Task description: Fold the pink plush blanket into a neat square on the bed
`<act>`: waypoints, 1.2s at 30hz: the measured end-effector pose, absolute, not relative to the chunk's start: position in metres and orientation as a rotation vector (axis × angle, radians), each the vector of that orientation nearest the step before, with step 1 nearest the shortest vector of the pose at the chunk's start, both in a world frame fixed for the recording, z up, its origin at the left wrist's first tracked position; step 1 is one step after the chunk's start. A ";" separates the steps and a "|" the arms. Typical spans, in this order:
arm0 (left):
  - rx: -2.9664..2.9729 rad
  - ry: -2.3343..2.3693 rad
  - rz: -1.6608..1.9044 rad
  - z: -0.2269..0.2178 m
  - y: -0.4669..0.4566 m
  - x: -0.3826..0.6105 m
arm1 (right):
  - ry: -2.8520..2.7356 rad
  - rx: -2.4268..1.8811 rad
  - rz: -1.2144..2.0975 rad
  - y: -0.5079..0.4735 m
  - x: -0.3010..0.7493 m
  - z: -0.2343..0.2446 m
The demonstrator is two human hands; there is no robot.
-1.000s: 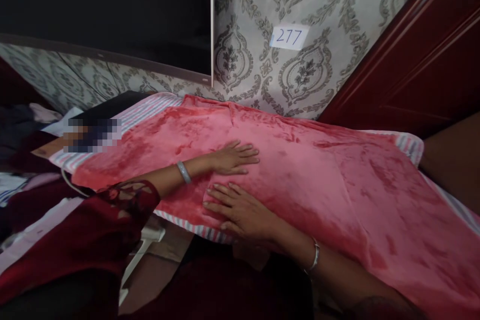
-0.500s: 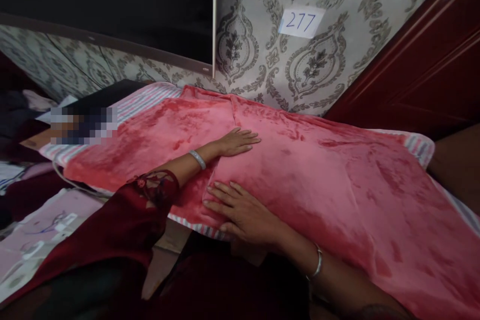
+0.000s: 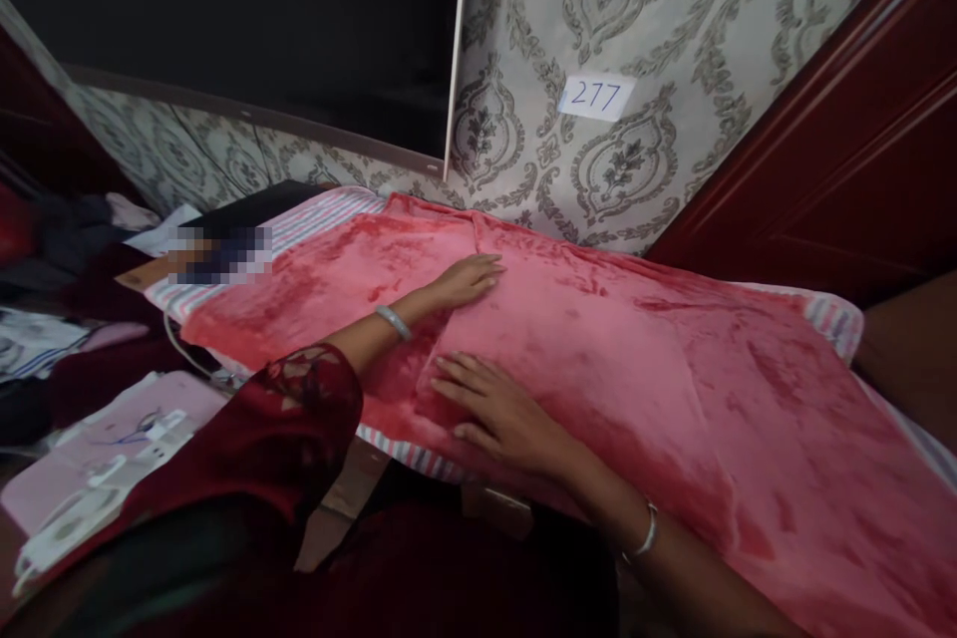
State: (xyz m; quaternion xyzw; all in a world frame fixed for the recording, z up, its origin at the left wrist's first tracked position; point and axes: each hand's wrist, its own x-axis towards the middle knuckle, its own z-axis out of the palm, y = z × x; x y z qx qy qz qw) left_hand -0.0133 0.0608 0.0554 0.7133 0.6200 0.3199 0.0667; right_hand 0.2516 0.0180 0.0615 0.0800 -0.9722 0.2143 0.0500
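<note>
A plush pink-red garment (image 3: 598, 349) with dark smudgy patches lies spread over a striped cloth cover (image 3: 321, 219). Part of it is folded over, and the fold's edge runs beneath my hands. My left hand (image 3: 468, 281) rests flat on the garment near that edge, fingers extended and close together. Nearer to me, my right hand (image 3: 504, 414) lies palm down on the plush fabric, its fingers spread. Neither hand grips anything. The garment's exact kind does not show clearly.
A large dark television screen (image 3: 261, 30) hangs over the left end. A paper marked 277 (image 3: 598, 97) is on the patterned wall. Dark red wooden panelling (image 3: 837, 140) stands at right. Lower left are a white power strip (image 3: 112, 478) and piled clothes (image 3: 67, 239).
The camera view has shifted, so the scene sits slightly lower and further right. Both hands remain on the plush fabric; the left hand's fingers have drawn closer together.
</note>
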 end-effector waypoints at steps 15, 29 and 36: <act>0.917 1.539 1.487 0.032 -0.054 0.035 | -2.204 -0.566 1.461 0.081 0.180 0.048; 0.736 1.340 1.656 0.013 -0.050 0.042 | -2.574 -0.494 0.730 0.077 0.163 0.046; 0.713 1.340 1.691 0.014 -0.050 0.044 | -2.778 -0.573 0.474 0.066 0.160 0.055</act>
